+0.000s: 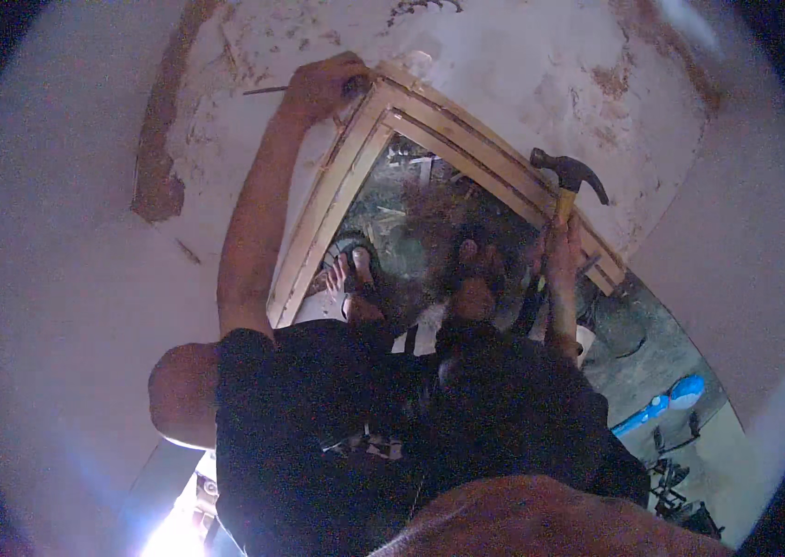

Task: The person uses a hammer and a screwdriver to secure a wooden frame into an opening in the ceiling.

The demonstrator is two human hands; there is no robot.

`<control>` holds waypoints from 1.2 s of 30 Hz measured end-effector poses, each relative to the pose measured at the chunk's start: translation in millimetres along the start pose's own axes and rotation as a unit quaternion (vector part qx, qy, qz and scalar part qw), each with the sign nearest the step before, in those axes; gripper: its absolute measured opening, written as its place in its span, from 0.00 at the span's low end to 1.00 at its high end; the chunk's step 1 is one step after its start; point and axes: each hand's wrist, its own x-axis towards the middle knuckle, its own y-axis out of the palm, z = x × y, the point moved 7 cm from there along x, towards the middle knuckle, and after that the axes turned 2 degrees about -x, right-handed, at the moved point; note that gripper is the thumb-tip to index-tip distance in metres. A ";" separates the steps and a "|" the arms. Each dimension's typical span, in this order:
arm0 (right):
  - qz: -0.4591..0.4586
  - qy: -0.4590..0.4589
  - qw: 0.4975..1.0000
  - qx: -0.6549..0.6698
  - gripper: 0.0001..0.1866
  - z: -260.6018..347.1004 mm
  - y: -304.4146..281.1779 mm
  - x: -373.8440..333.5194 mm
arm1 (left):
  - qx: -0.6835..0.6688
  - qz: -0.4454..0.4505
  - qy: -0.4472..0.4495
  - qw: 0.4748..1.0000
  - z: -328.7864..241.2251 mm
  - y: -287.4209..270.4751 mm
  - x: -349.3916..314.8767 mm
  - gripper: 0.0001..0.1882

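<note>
A pale wooden frame with long grooved bars meets in a corner at the top. At that corner my left hand is closed, its fingers curled by the wood; what they hold is too dim to make out. A thin dark rod sticks out to the left of this hand. My right hand grips a claw hammer by its yellowish handle, head upward, beside the frame's right bar.
Through the frame's opening show my bare feet and a dark floor with scraps. A blue long-handled object and dark metal things lie at the lower right. A wall with patchy plaster is beyond; a bright light glares lower left.
</note>
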 end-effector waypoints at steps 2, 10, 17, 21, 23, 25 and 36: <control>0.023 -0.025 0.999 0.001 0.25 3.0 4.5 0.8 | -0.012 -0.026 0.009 1.000 0.8 5.5 0.7 0.14; -0.025 -0.144 0.982 -0.123 0.23 4.8 0.1 9.0 | 0.049 0.024 0.064 0.996 -1.5 16.7 7.0 0.16; 0.006 -0.054 0.998 0.011 0.21 7.1 4.4 5.3 | 0.131 0.096 0.003 0.987 -25.8 8.6 14.1 0.13; -0.007 -0.077 0.997 0.012 0.23 21.2 9.7 -3.7 | 0.113 0.067 -0.049 0.990 -21.3 12.6 12.4 0.12; -0.009 -0.037 0.998 0.056 0.25 20.0 8.8 -5.4 | 0.121 0.070 -0.059 0.988 -26.3 11.3 12.3 0.12; -0.038 -0.023 0.997 0.064 0.26 16.1 2.3 -4.0 | 0.114 0.058 -0.061 0.990 -33.9 9.6 13.5 0.11; -0.008 -0.119 0.983 -0.141 0.30 -9.3 -15.6 9.2 | 0.005 0.199 -0.084 0.976 14.0 -42.2 -19.5 0.14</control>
